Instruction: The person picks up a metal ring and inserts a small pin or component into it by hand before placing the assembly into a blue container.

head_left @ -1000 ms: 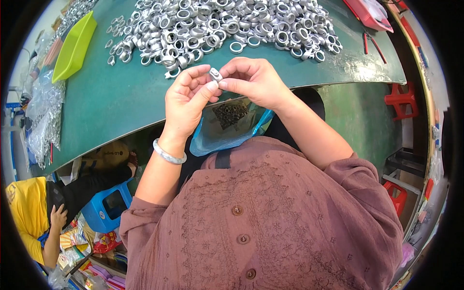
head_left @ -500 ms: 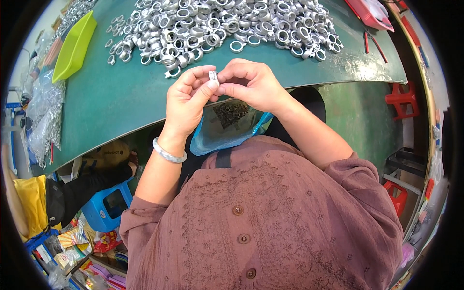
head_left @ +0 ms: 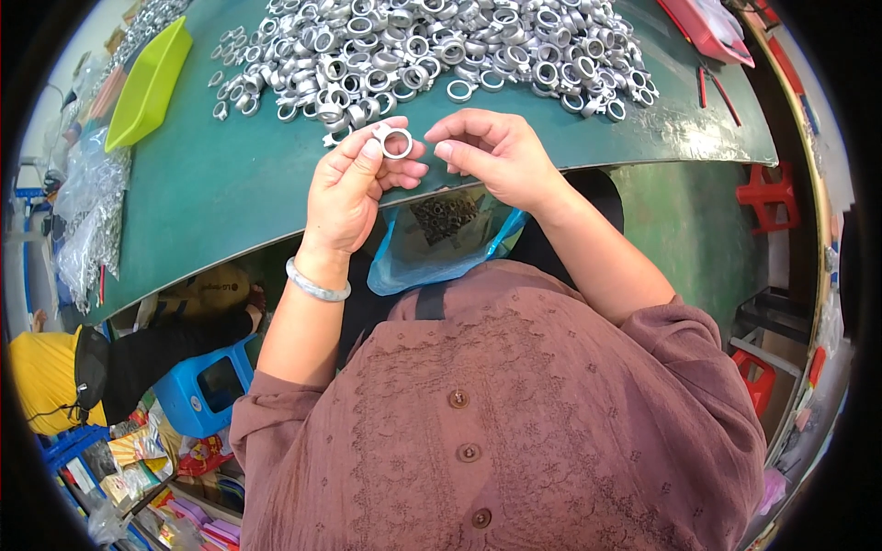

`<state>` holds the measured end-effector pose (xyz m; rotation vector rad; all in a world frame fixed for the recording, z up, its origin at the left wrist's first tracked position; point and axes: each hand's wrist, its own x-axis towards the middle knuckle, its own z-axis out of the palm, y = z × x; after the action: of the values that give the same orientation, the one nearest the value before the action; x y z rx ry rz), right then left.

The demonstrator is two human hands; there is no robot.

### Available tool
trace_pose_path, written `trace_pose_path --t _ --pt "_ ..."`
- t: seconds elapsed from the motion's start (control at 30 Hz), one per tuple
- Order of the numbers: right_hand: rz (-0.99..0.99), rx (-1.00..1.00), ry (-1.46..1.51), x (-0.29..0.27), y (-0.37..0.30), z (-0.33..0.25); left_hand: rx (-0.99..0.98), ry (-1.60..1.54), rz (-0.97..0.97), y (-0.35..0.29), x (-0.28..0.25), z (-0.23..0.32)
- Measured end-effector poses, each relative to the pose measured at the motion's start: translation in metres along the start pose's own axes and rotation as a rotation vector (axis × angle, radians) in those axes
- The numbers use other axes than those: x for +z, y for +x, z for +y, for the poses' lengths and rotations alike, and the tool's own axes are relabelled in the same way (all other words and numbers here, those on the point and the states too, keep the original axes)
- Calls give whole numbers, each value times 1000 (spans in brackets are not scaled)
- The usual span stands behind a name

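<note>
My left hand [head_left: 344,204] pinches a silver metal ring [head_left: 384,137] with a small lug between thumb and fingers. Its round opening faces up toward me. Just to the right, my right hand [head_left: 511,163] is apart from the ring, thumb and forefinger drawn together; whether something small is between them I cannot make out. Beyond both hands, a big pile of similar silver rings [head_left: 460,91] covers the far part of the green table [head_left: 234,184]. Below the table edge, an open blue plastic bag [head_left: 404,264] holds dark small parts [head_left: 445,219].
A yellow-green tray [head_left: 152,87] and clear plastic bags [head_left: 90,197] lie at the left. Red rods [head_left: 724,95] and a red tray [head_left: 703,32] are at the far right. Red stools [head_left: 768,196] and a blue stool [head_left: 195,395] flank me. Another person [head_left: 55,372] sits at lower left.
My hands have come apart. My left hand has turned the ring so its opening shows, and my right hand has drawn back slightly to the right.
</note>
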<state>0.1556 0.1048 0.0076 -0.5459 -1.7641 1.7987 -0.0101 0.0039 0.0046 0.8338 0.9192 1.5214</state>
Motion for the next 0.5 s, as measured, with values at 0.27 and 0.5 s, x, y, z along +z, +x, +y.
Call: trace_pose_path --t 0.27,0.5 --pt "-9 7 -16 0 0 -2 17 3 -8 -1 0 -2" --pt "-16 5 -14 -1 0 0 21 7 -14 -1 -2 -4"
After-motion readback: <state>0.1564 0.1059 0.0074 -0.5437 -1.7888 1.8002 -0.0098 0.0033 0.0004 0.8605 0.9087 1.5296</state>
